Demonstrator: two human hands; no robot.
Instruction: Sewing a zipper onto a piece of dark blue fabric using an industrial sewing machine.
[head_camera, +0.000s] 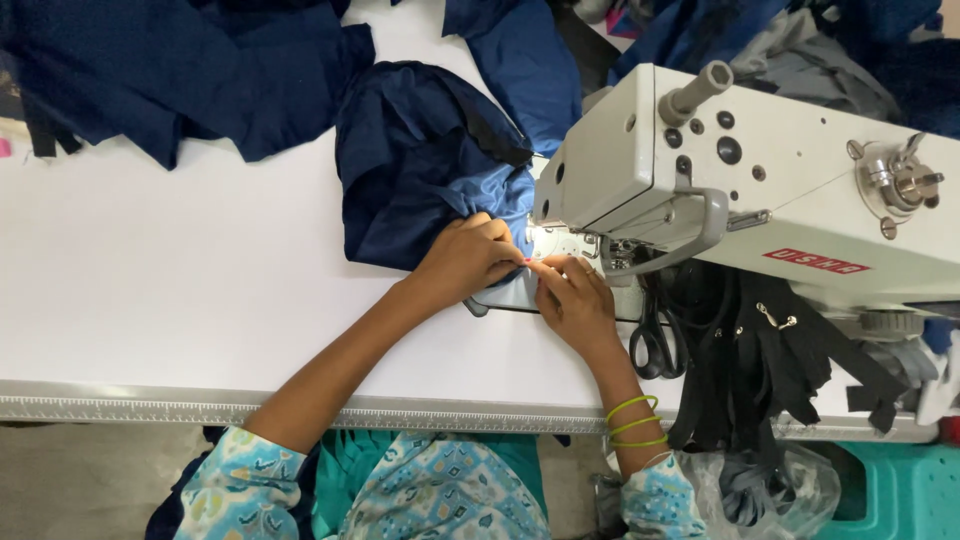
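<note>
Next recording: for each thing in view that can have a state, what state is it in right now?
Left hand: resting on the blue cloth, fingers bent.
Right hand: fingertips pinched beside the needle area.
Blue cloth: bunched up, one edge under the machine head.
Sewing machine: work light on.
Scissors: closed, lying flat.
Black straps: loose heap, hanging over the table edge.
Bangles: on the right wrist.

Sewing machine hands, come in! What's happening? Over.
Left hand pinching folded dark blue cloth. Right hand pinching its edge beside white sewing machine needle. Black-handled scissors right of hands, clear of them.
</note>
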